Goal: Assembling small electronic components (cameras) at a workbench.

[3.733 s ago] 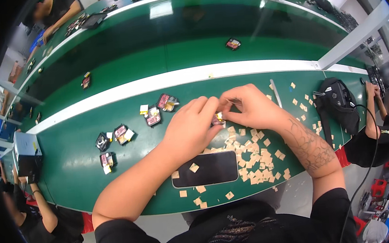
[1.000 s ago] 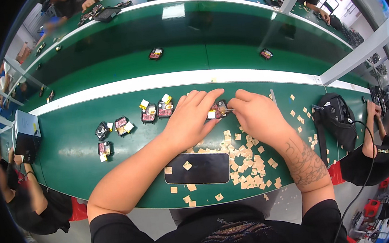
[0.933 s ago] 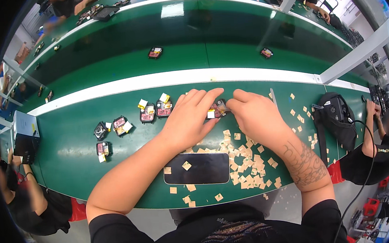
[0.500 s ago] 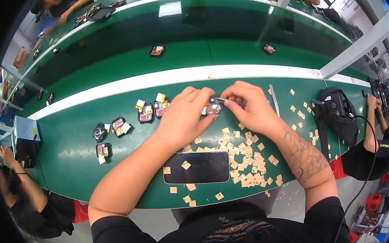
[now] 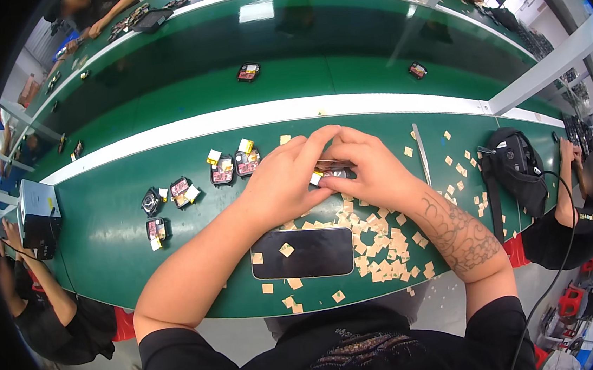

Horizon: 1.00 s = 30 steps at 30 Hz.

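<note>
My left hand point(image 5: 284, 186) is closed on the edge of a small dark watch case point(image 5: 340, 174) with a yellow-white tab. My right hand point(image 5: 376, 172) meets it from the other side, its thumb against the case. A thin tool, apparently tweezers point(image 5: 335, 162), lies across the case under my right fingers, mostly hidden. Left of my hands sit several open watch cases point(image 5: 222, 170) with pink boards and yellow-white tabs. Below my hands lies a black phone point(image 5: 317, 261), with small tan square stickers point(image 5: 387, 254) scattered on and beside it.
A metal strip point(image 5: 421, 154) lies right of my hands. Farther right is a black bag point(image 5: 515, 173) with a cable; at far left stands a box point(image 5: 40, 218). Beyond a white rail point(image 5: 269, 114), watch cases point(image 5: 248, 72) rest on a green surface. Other people work on both sides and across.
My hands have drawn together around the watch case, and my right hand has moved left, covering most of the tool. The watch cases beyond the rail appear slightly farther right.
</note>
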### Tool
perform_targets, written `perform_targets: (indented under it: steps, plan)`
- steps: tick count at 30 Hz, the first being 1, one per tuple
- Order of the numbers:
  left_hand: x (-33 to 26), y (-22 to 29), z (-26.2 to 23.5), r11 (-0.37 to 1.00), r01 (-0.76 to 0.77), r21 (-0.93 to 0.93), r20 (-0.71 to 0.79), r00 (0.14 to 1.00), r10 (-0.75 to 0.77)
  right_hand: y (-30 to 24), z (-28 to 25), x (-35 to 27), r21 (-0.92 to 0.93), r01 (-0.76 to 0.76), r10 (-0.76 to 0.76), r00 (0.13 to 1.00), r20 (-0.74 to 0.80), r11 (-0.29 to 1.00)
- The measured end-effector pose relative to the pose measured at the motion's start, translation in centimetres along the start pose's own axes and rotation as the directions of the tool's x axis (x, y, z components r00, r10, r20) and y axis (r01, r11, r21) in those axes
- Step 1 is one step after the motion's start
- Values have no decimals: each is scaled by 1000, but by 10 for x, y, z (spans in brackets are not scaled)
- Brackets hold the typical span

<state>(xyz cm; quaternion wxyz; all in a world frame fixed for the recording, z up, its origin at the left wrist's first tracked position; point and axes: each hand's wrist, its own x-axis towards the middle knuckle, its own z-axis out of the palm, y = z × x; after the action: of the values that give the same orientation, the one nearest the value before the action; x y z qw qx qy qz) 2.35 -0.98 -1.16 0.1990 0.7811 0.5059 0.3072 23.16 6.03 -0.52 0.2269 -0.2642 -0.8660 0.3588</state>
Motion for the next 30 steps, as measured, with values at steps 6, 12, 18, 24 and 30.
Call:
perform_targets:
  steps: [6,12,18,24,30]
  plan:
    - [1,-2,1,999,-49,-16,-6,999,49,-1,3,0,-10,-63,64,998,29,998]
    - [2,5,-4,998,-49,-42,15,999,50,-5,2,-3,91,-52,48,998,45,994]
    - [1,3,-3,995,-79,-65,25,996,80,-15,-3,-2,-50,-6,11,995,103,999]
    - [-1,7,-6,995,-75,-70,54,995,79,-27,-8,0,-97,-45,64,978,200,994]
    - [-3,8,-6,992,-117,-36,52,992,119,-27,-5,-2,-221,-48,95,974,207,974]
